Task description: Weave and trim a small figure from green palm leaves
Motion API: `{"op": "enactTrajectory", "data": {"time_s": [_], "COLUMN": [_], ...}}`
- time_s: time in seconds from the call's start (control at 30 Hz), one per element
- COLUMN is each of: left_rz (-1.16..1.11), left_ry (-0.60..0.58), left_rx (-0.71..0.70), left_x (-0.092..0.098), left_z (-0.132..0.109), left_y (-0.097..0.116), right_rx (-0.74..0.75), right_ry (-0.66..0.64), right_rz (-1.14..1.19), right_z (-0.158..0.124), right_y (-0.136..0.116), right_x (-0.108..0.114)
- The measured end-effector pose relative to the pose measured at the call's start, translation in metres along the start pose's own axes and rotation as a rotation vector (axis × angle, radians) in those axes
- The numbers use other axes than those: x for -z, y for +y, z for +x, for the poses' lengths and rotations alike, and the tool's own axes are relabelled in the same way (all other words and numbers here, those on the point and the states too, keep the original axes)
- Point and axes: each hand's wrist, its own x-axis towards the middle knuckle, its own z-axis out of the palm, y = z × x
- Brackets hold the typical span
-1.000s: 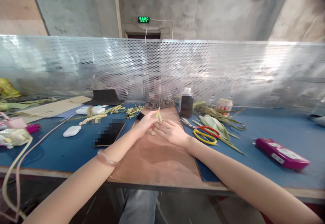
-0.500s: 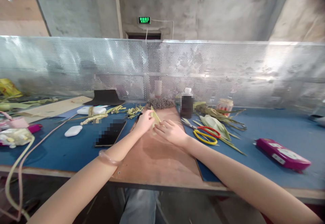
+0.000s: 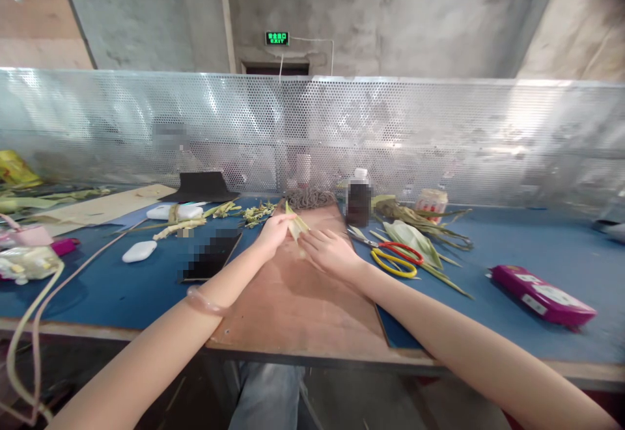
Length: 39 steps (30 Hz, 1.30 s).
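Note:
Over the brown board (image 3: 307, 316), a pale yellow-green leaf strip (image 3: 295, 227) stretches between my two hands. My left hand (image 3: 274, 232) pinches the strip's left edge between thumb and fingers. From the other side, my right hand (image 3: 329, 253) has its fingers closed on the strip's right edge, palm turned down. The strip's lower end hangs just above or on the board; I cannot tell which. A coil of grey cord (image 3: 310, 200) lies at the board's far end.
Right of the board are scissors (image 3: 394, 261) with red and yellow handles, broad leaves (image 3: 415, 242), a dark bottle (image 3: 360, 202), a jar (image 3: 432, 204) and a magenta packet (image 3: 541, 295). To the left lie a phone (image 3: 215, 257), a white case (image 3: 139, 252) and husk scraps (image 3: 258, 214).
My left hand has shifted slightly left, away from my right hand. The leaf strip between them now looks wider and more spread. My right hand has barely moved.

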Motion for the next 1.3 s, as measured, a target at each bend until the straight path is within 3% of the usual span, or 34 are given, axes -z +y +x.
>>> {"op": "enactTrajectory", "data": {"time_s": [0.2,0.4,0.53,0.6,0.77,0.87,1.07,1.3], "left_rz": [-0.179,-0.117,0.019,0.132,0.509,0.587,0.453,0.187], "left_ry": [-0.061,-0.146,-0.246,-0.234,-0.149,-0.160,-0.470,-0.551], "left_rx": [0.214,0.256,0.162,0.083,-0.350,-0.482,-0.322,-0.135], "left_x": [-0.004,-0.004,-0.004,-0.004,0.000,0.001,-0.003,-0.011], "left_z": [-0.003,-0.010,-0.013,-0.012,-0.004,-0.003,-0.013,-0.020], "left_y": [0.007,0.012,0.009,0.006,0.004,0.007,0.012,0.011], "right_rx": [-0.021,-0.104,-0.247,-0.366,-0.578,-0.674,-0.808,-0.787], "right_ry": [0.024,0.082,0.083,0.097,0.166,0.253,0.362,0.294], "right_rz": [-0.012,-0.010,0.062,0.103,0.206,0.330,0.472,0.412], "right_z": [-0.001,0.001,0.000,-0.002,-0.005,-0.005,-0.008,-0.010], "right_y": [0.000,0.000,0.001,0.003,0.005,0.007,0.015,0.020], "right_x": [-0.001,0.001,0.000,-0.003,-0.012,-0.009,0.000,-0.007]}}
